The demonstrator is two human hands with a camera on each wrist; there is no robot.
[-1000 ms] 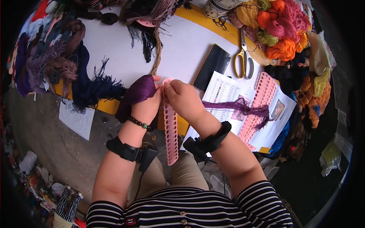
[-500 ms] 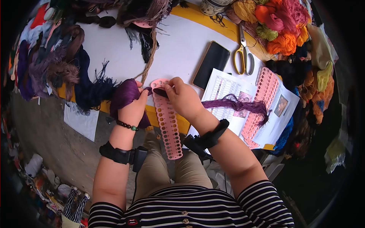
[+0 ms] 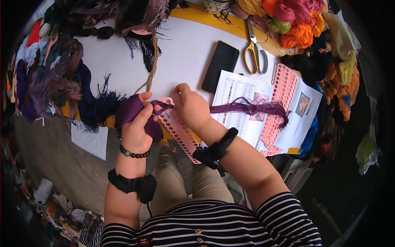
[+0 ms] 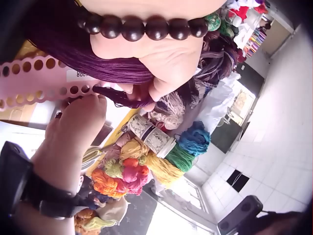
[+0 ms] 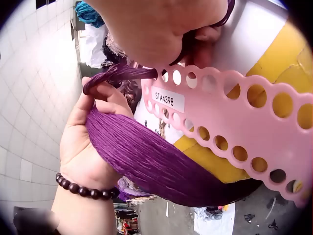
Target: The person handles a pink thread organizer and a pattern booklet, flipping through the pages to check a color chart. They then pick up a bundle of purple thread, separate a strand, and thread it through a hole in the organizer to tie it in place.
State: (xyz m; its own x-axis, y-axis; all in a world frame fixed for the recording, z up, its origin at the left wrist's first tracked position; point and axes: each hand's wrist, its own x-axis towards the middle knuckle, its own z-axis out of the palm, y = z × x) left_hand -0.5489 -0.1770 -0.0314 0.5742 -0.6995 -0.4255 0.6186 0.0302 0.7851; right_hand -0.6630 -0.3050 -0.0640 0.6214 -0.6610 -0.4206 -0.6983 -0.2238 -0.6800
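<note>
My left hand [image 3: 137, 132] holds a thick purple thread skein [image 5: 151, 156], which drapes across the palm. A twisted purple strand [image 5: 120, 73] loops over its fingertips and runs into a hole at the end of a pink thread card [image 5: 230, 115]. The card is a flat strip with scalloped edges, rows of round holes and a label [image 5: 167, 99] reading STA4398. At that end, my right hand [image 3: 191, 106] grips purple thread, curled fingers right at the card's edge and partly hidden. From behind this hand, a loose purple tail [image 3: 255, 108] stretches right over printed sheets.
On the white tabletop [image 3: 109, 53] lie a black phone [image 3: 220, 66] and gold-and-silver scissors [image 3: 253, 57]. Another pink card [image 3: 279, 88] rests among printed sheets [image 3: 234, 88]. Dark skeins [image 3: 88, 90] pile up at the left, bright orange and pink yarn [image 3: 296, 33] at the back right.
The pink card has swung from hanging nearly upright to slanting down rightward. A purple strand now shows looped between its end hole and my left fingertips. My left hand has turned and shifted left.
</note>
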